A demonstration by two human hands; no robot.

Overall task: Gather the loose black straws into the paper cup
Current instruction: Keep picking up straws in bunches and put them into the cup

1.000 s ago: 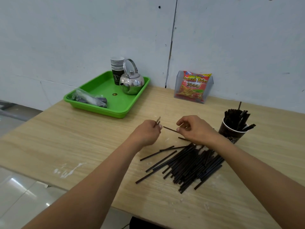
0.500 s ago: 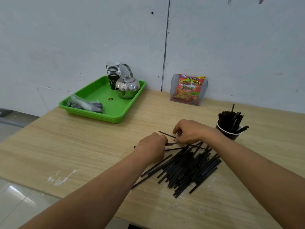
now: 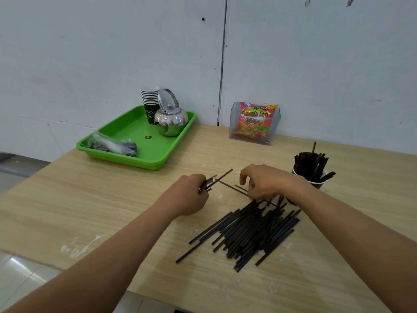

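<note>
Beside the straw-stuffed paper cup [image 3: 312,180], mid-gather: left hand [image 3: 191,196] grips a small bundle [image 3: 211,180] of black straws, right hand [image 3: 264,184] curls its fingers to pinch one straw [image 3: 230,187] at the far edge of the pile [image 3: 252,231]; next probably join it to the bundle, then drop it in the cup.

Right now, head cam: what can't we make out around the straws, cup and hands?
Head view only:
- paper cup: base hidden behind the right wrist.
- right hand: fingertips curled under; pinching a straw or only touching, cannot tell.
- left hand: grips a few straws; count hidden in the fist.
- bag on green tray: contents blurred by plastic.
</note>
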